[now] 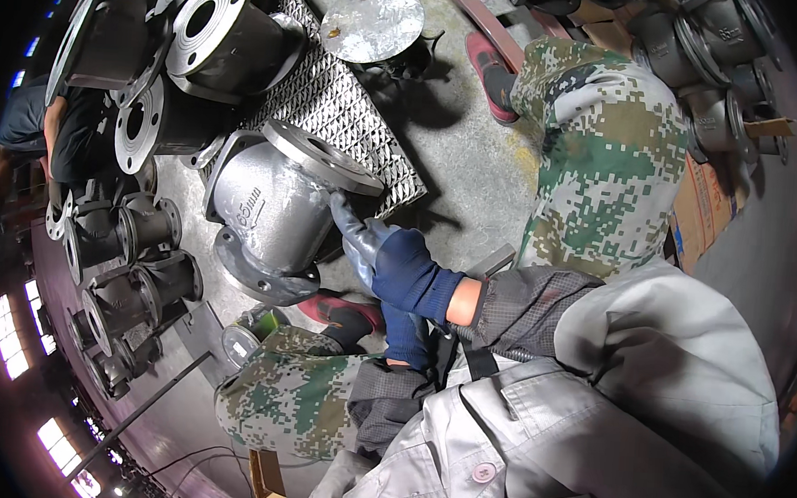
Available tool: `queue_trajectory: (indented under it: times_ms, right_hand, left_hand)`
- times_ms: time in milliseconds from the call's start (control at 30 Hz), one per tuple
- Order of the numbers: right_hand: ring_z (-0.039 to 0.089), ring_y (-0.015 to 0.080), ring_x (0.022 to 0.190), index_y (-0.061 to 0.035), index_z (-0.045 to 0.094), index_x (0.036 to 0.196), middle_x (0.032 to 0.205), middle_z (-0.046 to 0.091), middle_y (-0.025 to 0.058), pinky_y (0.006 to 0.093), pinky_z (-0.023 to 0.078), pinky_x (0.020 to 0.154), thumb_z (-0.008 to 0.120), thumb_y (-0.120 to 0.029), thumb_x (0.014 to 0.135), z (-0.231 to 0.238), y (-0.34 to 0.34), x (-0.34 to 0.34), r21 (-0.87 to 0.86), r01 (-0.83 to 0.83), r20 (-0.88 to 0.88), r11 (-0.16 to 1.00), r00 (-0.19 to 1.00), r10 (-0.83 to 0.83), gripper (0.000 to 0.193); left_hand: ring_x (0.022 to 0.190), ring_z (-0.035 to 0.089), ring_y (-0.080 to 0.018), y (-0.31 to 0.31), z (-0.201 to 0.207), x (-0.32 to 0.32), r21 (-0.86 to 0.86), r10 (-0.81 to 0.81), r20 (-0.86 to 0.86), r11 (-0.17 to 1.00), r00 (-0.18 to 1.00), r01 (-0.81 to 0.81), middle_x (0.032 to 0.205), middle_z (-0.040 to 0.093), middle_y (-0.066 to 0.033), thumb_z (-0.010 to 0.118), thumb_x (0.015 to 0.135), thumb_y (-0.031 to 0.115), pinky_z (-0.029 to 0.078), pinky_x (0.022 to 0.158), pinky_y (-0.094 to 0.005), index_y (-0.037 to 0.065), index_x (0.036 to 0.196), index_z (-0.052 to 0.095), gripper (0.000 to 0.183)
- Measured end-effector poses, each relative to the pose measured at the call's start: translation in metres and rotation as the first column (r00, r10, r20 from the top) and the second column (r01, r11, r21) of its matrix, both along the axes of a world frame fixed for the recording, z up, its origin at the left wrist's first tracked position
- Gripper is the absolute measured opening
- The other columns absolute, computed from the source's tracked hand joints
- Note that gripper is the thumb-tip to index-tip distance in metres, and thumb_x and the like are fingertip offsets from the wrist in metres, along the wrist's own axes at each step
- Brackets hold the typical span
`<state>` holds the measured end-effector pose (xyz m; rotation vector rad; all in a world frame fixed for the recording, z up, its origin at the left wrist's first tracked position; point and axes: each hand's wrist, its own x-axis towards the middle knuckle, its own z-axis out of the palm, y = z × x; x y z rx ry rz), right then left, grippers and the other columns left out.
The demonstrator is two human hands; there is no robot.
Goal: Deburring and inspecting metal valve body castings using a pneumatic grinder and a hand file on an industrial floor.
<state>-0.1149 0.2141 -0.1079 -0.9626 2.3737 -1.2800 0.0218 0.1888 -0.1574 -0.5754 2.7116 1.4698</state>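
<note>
One silver-grey flanged casting, just ahead and left of the right hand. Right hand gloved; index finger stretched out, its tip against or very near the body beneath the upper flange. Other fingers partly masked, so cannot tell whether it grips. Left hand tucked below the right, mostly hidden; closed or open, cannot tell. Lower flange lies left of both hands; the patterned metal rack lies beyond the right fingertips.

Handling, my judgement: piece looks heavy and round-sided. Best keep fingers flat on the body, off the rim undersides where a roll could pinch; steady it with the second hand before any push; follow the surface slowly.
</note>
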Motion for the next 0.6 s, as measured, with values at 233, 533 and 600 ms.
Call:
queue_trajectory:
  times_ms: [233,533,600]
  right_hand:
    - [0.063,0.0310,0.071,-0.0086,0.053,0.121,0.103,0.056,0.0155,0.0479,0.047,0.059,0.060,-0.019,0.076,0.009,0.004,0.005,0.252,-0.068,-0.096,0.965,0.991,0.095,0.047]
    - [0.067,0.0301,0.086,-0.0049,0.038,0.142,0.102,0.065,0.0212,0.0341,0.053,0.075,0.052,-0.006,0.090,0.040,0.013,-0.012,-0.094,0.023,0.313,0.995,0.950,0.008,0.054]
    - [0.066,0.0245,0.098,-0.0020,0.044,0.138,0.113,0.064,0.0204,0.0323,0.051,0.086,0.052,-0.005,0.091,0.050,0.010,-0.017,-0.281,0.142,0.603,0.949,0.795,0.059,0.048]
  left_hand:
    - [0.097,0.063,-0.0310,0.001,0.010,-0.006,0.039,0.044,0.019,0.998,0.999,-0.044,0.110,0.063,-0.0219,0.066,0.083,0.013,0.051,0.081,-0.0373,0.002,0.120,0.057,0.040]
    - [0.097,0.063,-0.0305,0.002,0.019,-0.014,0.079,0.101,0.044,0.991,0.994,-0.104,0.109,0.063,-0.0218,0.065,0.084,0.013,0.051,0.081,-0.0371,0.001,0.121,0.057,0.040]
    - [0.096,0.063,-0.0304,0.004,0.020,-0.016,0.090,0.105,0.039,0.990,0.994,-0.108,0.109,0.063,-0.0218,0.065,0.084,0.013,0.051,0.081,-0.0371,0.001,0.121,0.057,0.040]
